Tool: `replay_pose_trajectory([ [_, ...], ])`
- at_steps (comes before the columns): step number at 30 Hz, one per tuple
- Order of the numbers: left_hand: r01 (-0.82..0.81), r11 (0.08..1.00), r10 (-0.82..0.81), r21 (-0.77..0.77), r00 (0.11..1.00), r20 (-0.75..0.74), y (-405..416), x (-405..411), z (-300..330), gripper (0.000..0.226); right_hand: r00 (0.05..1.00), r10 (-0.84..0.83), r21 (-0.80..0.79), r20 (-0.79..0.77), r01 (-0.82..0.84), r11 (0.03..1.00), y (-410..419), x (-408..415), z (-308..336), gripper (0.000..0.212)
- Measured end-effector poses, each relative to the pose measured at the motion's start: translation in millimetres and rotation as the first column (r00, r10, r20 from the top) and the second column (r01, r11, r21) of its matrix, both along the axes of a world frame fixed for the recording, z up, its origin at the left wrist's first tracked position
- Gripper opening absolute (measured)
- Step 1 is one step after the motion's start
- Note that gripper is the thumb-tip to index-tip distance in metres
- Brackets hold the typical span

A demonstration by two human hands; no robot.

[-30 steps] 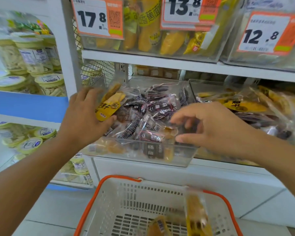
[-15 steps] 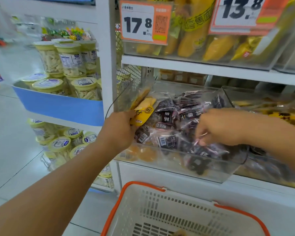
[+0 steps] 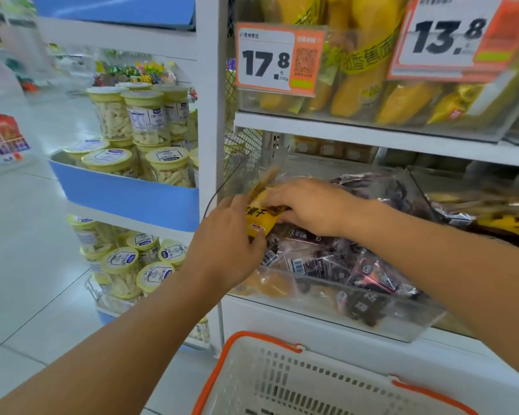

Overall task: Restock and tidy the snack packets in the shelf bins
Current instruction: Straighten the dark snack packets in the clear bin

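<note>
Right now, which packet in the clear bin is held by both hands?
The yellow packet at the bin's left end: left hand and right hand both grip it. The dark packets lie loose.

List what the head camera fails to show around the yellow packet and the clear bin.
- Yellow packet: its upper part lies under the right hand; left hand covers its lower edge.
- Left hand's fingers: hidden behind the hand's back.
- Small print on the 17.8 price tag: blurred.
- White basket: contents cut off by the bottom edge.
- Clear bin: its right end is hidden by the right forearm.
</note>
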State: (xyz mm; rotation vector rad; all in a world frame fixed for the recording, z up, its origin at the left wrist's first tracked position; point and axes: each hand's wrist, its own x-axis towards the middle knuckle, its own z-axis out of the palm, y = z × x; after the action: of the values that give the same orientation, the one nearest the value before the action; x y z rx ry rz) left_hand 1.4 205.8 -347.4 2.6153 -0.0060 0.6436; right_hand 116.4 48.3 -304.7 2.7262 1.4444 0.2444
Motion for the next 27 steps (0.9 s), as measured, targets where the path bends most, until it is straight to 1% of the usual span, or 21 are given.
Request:
replay_pose_trajectory([
  [1, 0.021, 1.000, -0.021, -0.017, 1.000, 0.002, 2, 0, 0, 0.053, 1.000, -0.009, 0.056, 0.004, 0.009, 0.998, -1, -4, 1, 0.025],
  [2, 0.050, 0.998, -0.050, -0.028, 0.999, 0.002, 4, 0, 2, 0.062, 1.000, -0.005, 0.143, -0.026, 0.009, 0.990, -2, -9, 2, 0.020],
  [3, 0.081, 0.997, -0.081, -0.020, 0.997, -0.012, 6, 0, 3, 0.068, 0.995, 0.026, 0.259, -0.100, 0.001, 0.966, -4, -16, 4, 0.017],
  [4, 0.098, 0.995, -0.097, 0.029, 0.994, -0.053, 6, 0, 4, 0.069, 0.982, 0.076, 0.362, -0.174, -0.008, 0.932, -7, -24, 6, 0.016],
  [6, 0.063, 0.975, -0.033, 0.215, 0.990, -0.141, 2, 0, 5, 0.055, 0.960, 0.148, 0.444, -0.239, -0.028, 0.896, -9, -35, 9, 0.013],
  [7, 0.024, 0.958, 0.018, 0.286, 0.990, -0.143, 0, 2, 5, 0.045, 0.964, 0.140, 0.450, -0.224, -0.025, 0.893, -8, -34, 9, 0.012],
  [8, -0.018, 0.949, 0.061, 0.314, 0.990, -0.128, -1, 4, 5, 0.037, 0.979, 0.105, 0.432, -0.173, -0.021, 0.902, -5, -29, 10, 0.014],
  [9, -0.053, 0.946, 0.092, 0.320, 0.990, -0.106, -2, 6, 5, 0.031, 0.994, 0.052, 0.381, -0.101, -0.010, 0.924, 0, -20, 11, 0.024],
  [11, -0.099, 0.935, 0.128, 0.341, 0.990, -0.064, 2, 7, 7, 0.015, 0.993, -0.119, 0.174, 0.017, 0.114, 0.978, 14, 1, 13, 0.068],
  [12, -0.111, 0.929, 0.136, 0.354, 0.990, -0.046, 5, 9, 8, 0.016, 0.978, -0.200, 0.071, 0.052, 0.197, 0.978, 21, 12, 15, 0.085],
  [13, -0.122, 0.920, 0.143, 0.373, 0.989, -0.029, 8, 9, 10, 0.021, 0.963, -0.257, 0.007, 0.076, 0.257, 0.966, 28, 21, 18, 0.093],
  [14, -0.132, 0.914, 0.150, 0.384, 0.989, -0.016, 12, 7, 11, 0.024, 0.953, -0.291, -0.023, 0.083, 0.294, 0.956, 34, 29, 18, 0.091],
  [15, -0.139, 0.908, 0.152, 0.394, 0.988, -0.004, 16, 6, 12, 0.025, 0.945, -0.317, -0.030, 0.079, 0.320, 0.947, 38, 34, 18, 0.078],
  [17, -0.138, 0.896, 0.144, 0.421, 0.989, 0.018, 22, 0, 11, 0.026, 0.940, -0.334, 0.036, 0.061, 0.333, 0.942, 40, 37, 19, 0.034],
  [18, -0.122, 0.894, 0.124, 0.430, 0.992, 0.023, 24, -3, 12, 0.025, 0.936, -0.344, 0.080, 0.080, 0.338, 0.938, 38, 36, 18, 0.021],
  [19, -0.094, 0.895, 0.095, 0.437, 0.995, 0.019, 26, -6, 12, 0.023, 0.928, -0.354, 0.109, 0.116, 0.342, 0.933, 36, 31, 19, 0.016],
  [20, -0.059, 0.895, 0.053, 0.442, 0.998, 0.025, 28, -9, 14, 0.019, 0.919, -0.358, 0.133, 0.163, 0.339, 0.931, 31, 22, 20, 0.017],
  [22, 0.023, 0.903, -0.080, 0.429, 0.990, 0.116, 31, -15, 22, 0.023, 0.905, -0.348, 0.161, 0.245, 0.316, 0.935, 13, -6, 20, 0.019],
  [23, 0.071, 0.906, -0.164, 0.417, 0.968, 0.192, 30, -21, 27, 0.027, 0.900, -0.347, 0.178, 0.265, 0.308, 0.935, 0, -23, 20, 0.020],
  [25, 0.195, 0.915, -0.328, 0.353, 0.870, 0.369, 26, -38, 41, 0.028, 0.902, -0.321, 0.224, 0.289, 0.262, 0.939, -34, -63, 22, 0.019],
  [27, 0.307, 0.912, -0.404, 0.274, 0.794, 0.455, 18, -56, 52, 0.032, 0.952, -0.224, 0.348, 0.208, 0.142, 0.927, -71, -107, 28, 0.013],
])
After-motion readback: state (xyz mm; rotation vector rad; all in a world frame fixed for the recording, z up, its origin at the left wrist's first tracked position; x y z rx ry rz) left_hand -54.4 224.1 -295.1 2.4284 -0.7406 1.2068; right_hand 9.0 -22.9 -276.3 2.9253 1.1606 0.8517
